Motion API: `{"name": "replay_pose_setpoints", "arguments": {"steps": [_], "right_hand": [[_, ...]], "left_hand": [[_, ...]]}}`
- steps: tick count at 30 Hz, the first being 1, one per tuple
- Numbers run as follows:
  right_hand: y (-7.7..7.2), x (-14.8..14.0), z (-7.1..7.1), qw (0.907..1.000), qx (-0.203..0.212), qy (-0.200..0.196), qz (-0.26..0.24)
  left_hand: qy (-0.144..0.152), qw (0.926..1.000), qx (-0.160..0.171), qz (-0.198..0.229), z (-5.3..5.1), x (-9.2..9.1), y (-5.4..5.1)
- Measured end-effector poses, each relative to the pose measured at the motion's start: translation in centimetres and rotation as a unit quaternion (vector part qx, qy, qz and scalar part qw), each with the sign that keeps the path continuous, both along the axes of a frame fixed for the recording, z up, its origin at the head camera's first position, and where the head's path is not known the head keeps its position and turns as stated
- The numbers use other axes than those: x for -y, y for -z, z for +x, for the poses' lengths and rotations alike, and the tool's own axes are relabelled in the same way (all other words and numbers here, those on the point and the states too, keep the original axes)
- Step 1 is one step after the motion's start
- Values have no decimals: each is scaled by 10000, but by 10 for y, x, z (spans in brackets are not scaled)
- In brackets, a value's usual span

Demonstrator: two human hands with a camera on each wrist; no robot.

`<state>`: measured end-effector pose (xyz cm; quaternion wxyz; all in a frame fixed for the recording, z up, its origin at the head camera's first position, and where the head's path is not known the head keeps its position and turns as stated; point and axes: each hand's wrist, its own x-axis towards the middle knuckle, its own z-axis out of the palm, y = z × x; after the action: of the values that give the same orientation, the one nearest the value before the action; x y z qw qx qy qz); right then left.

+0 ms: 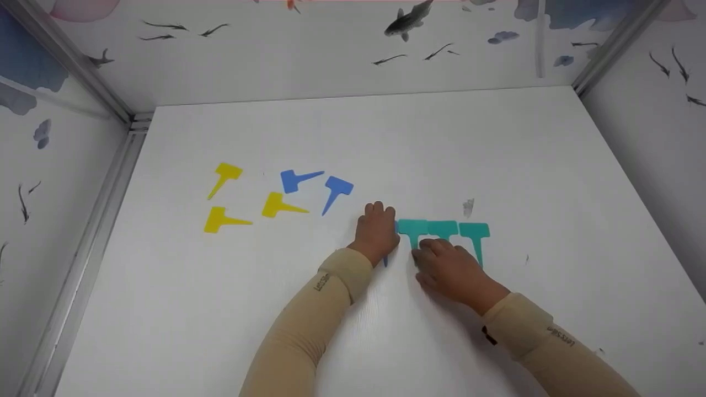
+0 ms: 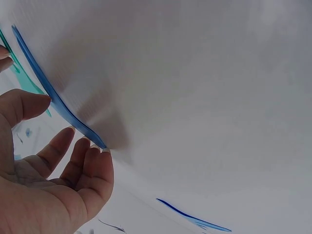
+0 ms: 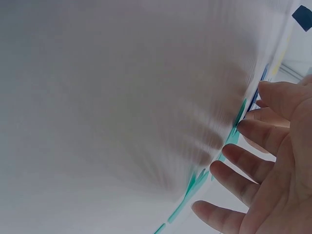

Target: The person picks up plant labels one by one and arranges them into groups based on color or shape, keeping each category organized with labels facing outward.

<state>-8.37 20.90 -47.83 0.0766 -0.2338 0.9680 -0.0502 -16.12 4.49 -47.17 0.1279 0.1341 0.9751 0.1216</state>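
In the head view my left hand (image 1: 378,234) covers most of a blue T-shaped tag (image 1: 385,261), whose pointed stem shows below the fingers. The left wrist view shows the thumb and fingertips of that hand (image 2: 63,180) at the edges of the blue tag (image 2: 64,111). Directly right of it lie three teal tags in a row, left (image 1: 412,226), middle (image 1: 443,227) and right (image 1: 475,230), stems toward me. My right hand (image 1: 455,273) hides the middle stem. With fingers spread, this hand (image 3: 268,161) has its fingertips beside the teal tags (image 3: 183,200); contact is unclear.
Two blue tags (image 1: 289,181) (image 1: 338,186) lie left of my hands. Farther left are three yellow tags (image 1: 228,171) (image 1: 215,220) (image 1: 273,205). Printed white walls with metal corner rails (image 1: 105,165) border the white table (image 1: 220,331). A grey mark (image 1: 468,207) is behind the teal row.
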Motion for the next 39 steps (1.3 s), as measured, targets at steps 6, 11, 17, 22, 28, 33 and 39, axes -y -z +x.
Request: {"name": "replay_pose_setpoints", "arguments": {"steps": [6,11,17,22,28,33,39], "right_hand": [[-1,0,0,10000,-63,-18,-1],[-2,1,1,10000,-3,27,51],[-3,2,2,9999,79,49,102],[-1,1,3,10000,50,31,77],[-3,0,4,9998,126,112,-80],[-5,0,5,9996,124,140,-189],[-6,-1,9,9994,50,182,-281]], "left_hand": [[15,10000,-46,-42,0,1,1],[57,9999,-107,-106,0,2,2],[-14,10000,7,87,2,5,2],[-37,9998,15,180,4,10,-1],[-81,9993,10,374,6,16,-5],[-113,9990,-118,418,7,24,-9],[-186,9978,-366,518,8,36,-7]]}}
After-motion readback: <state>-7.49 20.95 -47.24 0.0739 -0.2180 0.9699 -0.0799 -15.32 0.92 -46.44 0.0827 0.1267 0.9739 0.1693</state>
